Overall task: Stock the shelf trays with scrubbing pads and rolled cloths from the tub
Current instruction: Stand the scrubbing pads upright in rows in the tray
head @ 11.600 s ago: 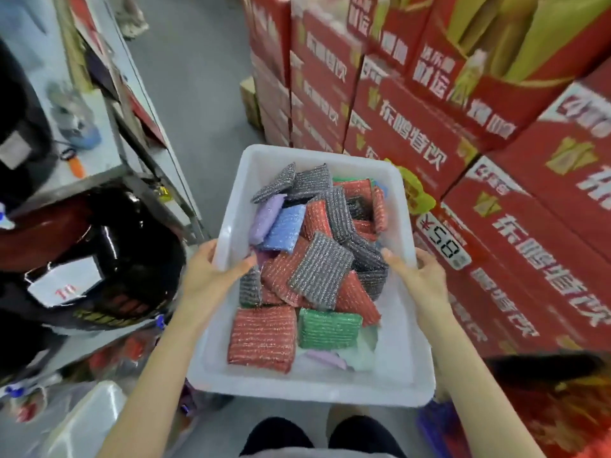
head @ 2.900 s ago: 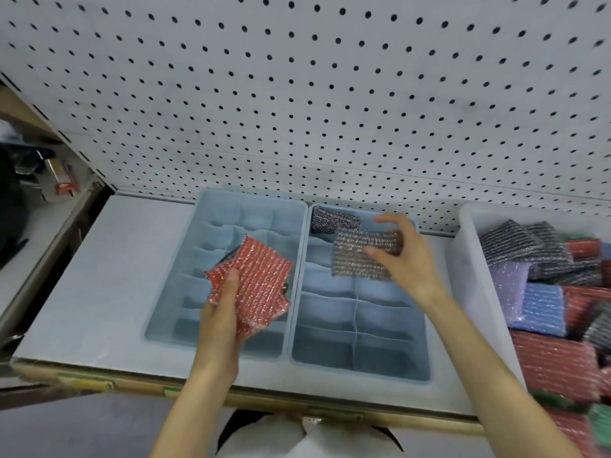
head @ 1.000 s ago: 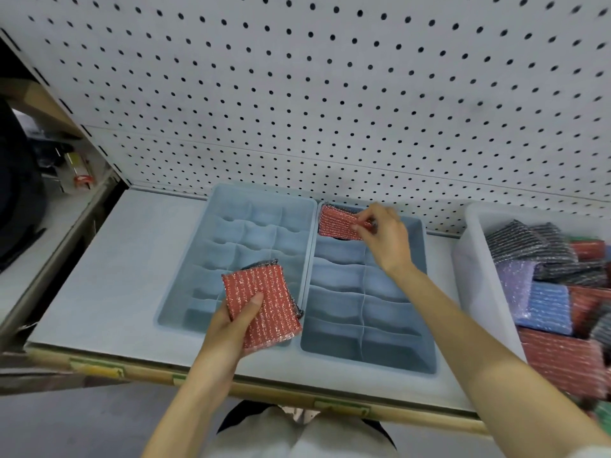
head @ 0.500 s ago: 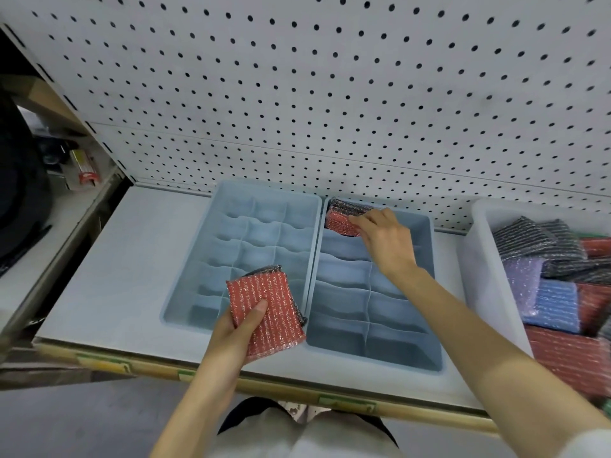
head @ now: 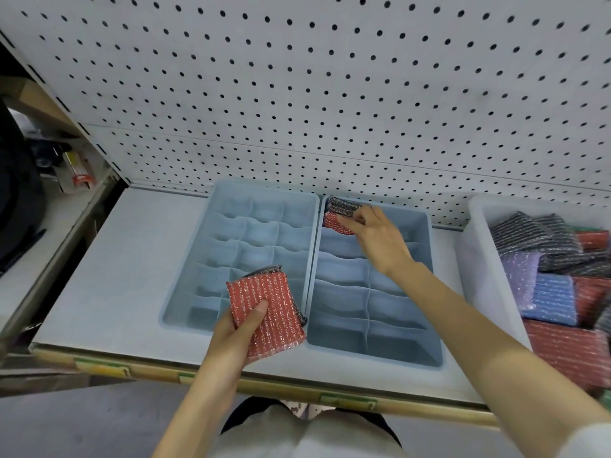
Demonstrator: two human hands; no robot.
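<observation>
Tucking the corner pad [head: 334, 224] into the far-left slot of the right tray [head: 390, 305], that's where I'm at. My right hand [head: 380, 239] is curled over it, fingertips pinching its top edge and pushing down so it stands on edge instead of lying flat. Just past those fingertips a grey pad [head: 344, 203] stands against the back wall, in what looks like the same slot, and the two touch. Filing them upright is how I figure you fit more per slot.

My left hand [head: 238, 335] hangs nearer to me, over the front of the left tray [head: 258, 226]. It grips a red pad [head: 267, 312], thumb on top and fingers hidden underneath. A dark pad [head: 264, 270] peeks out behind it, so it's really a small stack. I hold it there so the next one is right beside the working hand and I'm not reaching for the tub every time.

The tub [head: 476, 246] sits off to the right of my right arm, on the same shelf [head: 115, 276], loaded with pads [head: 552, 299]. No rolled cloths that I can make out. The other slots I can see in both trays look bare, so this job has barely started. Next up is probably passing the red one across.
</observation>
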